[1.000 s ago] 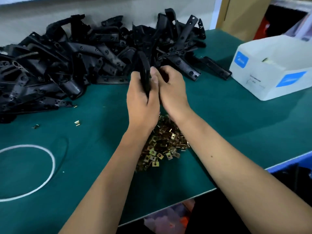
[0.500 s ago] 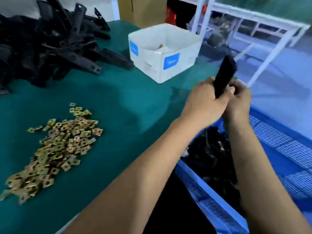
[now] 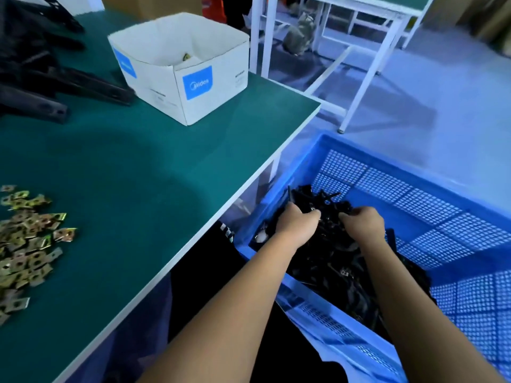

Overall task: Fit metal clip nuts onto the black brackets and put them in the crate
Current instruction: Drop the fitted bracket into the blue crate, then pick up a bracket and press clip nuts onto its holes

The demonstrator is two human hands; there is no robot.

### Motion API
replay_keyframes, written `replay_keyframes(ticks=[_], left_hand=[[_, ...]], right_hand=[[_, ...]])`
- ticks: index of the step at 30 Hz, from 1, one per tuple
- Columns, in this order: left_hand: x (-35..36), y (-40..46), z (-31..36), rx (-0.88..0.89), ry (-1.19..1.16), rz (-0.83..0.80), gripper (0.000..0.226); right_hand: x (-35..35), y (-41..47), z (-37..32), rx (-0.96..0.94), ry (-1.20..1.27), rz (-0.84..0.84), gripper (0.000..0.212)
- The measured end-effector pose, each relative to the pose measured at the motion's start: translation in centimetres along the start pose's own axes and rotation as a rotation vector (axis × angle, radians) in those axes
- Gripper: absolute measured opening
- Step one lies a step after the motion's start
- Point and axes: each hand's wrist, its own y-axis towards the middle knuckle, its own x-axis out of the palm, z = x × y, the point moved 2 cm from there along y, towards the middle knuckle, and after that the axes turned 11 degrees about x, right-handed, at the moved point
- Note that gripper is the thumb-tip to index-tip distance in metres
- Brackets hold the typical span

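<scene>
Deposit step: left hand [image 3: 297, 226] and right hand [image 3: 362, 226], grips unreadable, low among brackets [image 3: 331, 261] in crate [image 3: 414, 164]; next, fetch a fresh bracket.

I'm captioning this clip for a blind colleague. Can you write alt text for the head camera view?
Both hands, left hand and right hand, reach down into a blue crate beside the table, onto a heap of black brackets. On the green table lie a pile of metal clip nuts, more brackets and a white cardboard box.
</scene>
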Motion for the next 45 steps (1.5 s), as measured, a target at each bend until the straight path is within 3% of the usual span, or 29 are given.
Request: replay_keyframes(ticks=[5, 10, 13, 14, 16, 22, 26, 32, 34, 40, 42, 45], left_hand=[[-2.2, -0.6, 2.8, 0.268, 0.13, 0.146, 0.039], [-6.5, -3.4, 8.8, 0.688, 0.091, 0.42, 0.015], [-10.4, -5.4, 11.4, 0.83, -0.016, 0.598, 0.012], [-12.0, -5.9, 12.0, 0.847, -0.042, 0.652, 0.014], [-15.3, -6.9, 12.6, 0.842, -0.052, 0.747, 0.016], [-26.7, -11.2, 10.4, 0.72, -0.076, 1.041, 0.014], [-34.4, -15.2, 6.7, 0.612, -0.024, 1.168, 0.012], [-43.2, -22.4, -1.1, 0.456, -0.01, 1.376, 0.008], [-45.3, -24.7, -3.7, 0.402, 0.009, 1.48, 0.007], [-47.2, -28.5, -8.8, 0.337, -0.051, 1.714, 0.006], [-47.5, -28.7, -9.1, 0.366, -0.128, 1.719, 0.008], [-47.9, -28.7, -9.0, 0.377, -0.22, 1.704, 0.007]], right_hand=[[-1.0, -2.7, -4.7, -0.097, 0.141, 0.142, 0.027], [-2.7, -9.0, -12.0, -0.407, 0.333, 0.28, 0.022], [-3.2, -13.5, -16.4, -0.637, 0.431, 0.293, 0.011], [-3.3, -15.4, -18.0, -0.709, 0.453, 0.273, 0.019], [-3.3, -19.3, -21.1, -0.86, 0.474, 0.22, 0.031], [2.0, -27.9, -29.9, -1.164, 0.16, 0.0, 0.009], [6.8, -34.6, -33.8, -1.304, 0.088, -0.141, 0.021], [13.8, -45.7, -37.0, -1.645, -0.139, -0.294, 0.018], [16.3, -49.0, -37.4, -1.711, -0.24, -0.318, 0.029], [21.7, -54.9, -39.2, -1.756, -0.563, -0.236, 0.076], [22.9, -55.6, -40.2, -1.66, -0.582, -0.321, 0.078], [23.7, -55.4, -41.1, -1.599, -0.446, -0.36, 0.06]])
